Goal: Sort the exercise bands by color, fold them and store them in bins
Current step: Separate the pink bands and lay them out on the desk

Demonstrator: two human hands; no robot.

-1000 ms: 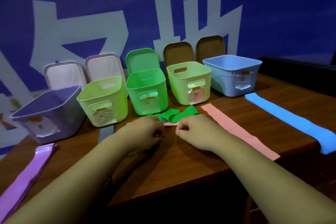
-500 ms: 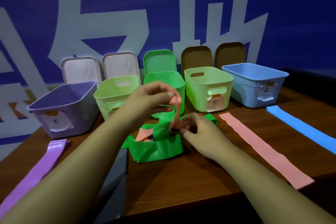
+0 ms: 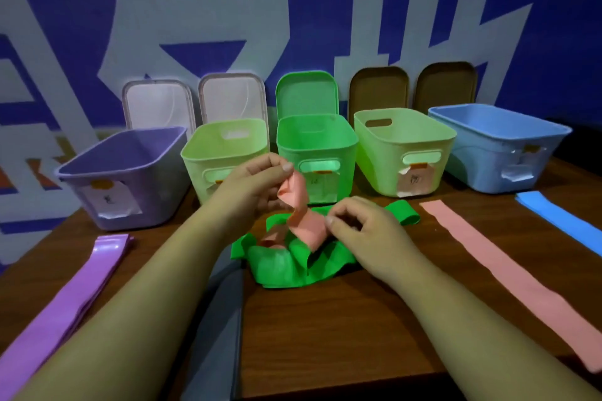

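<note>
A pink band (image 3: 301,212) twists up out of a crumpled green band (image 3: 293,265) at the table's middle. My left hand (image 3: 254,182) pinches the pink band's upper end, lifted above the table. My right hand (image 3: 361,228) pinches the same band lower down, just over the green heap. Behind stands a row of bins: purple (image 3: 123,172), light green (image 3: 221,153), green (image 3: 316,140), light green (image 3: 404,146) and blue (image 3: 498,143). A second pink band (image 3: 508,267) lies flat at the right, a blue band (image 3: 560,221) beyond it, and a purple band (image 3: 75,296) at the left.
Bin lids lean on the blue wall behind the bins: two white (image 3: 159,104), one green (image 3: 306,91), two brown (image 3: 379,88). A grey band (image 3: 218,319) hangs over the wooden table's (image 3: 342,329) front edge between my forearms.
My left hand has raised one end of the pink band out of the green heap, and my right hand has shifted along it. The view has moved closer to the bins.
</note>
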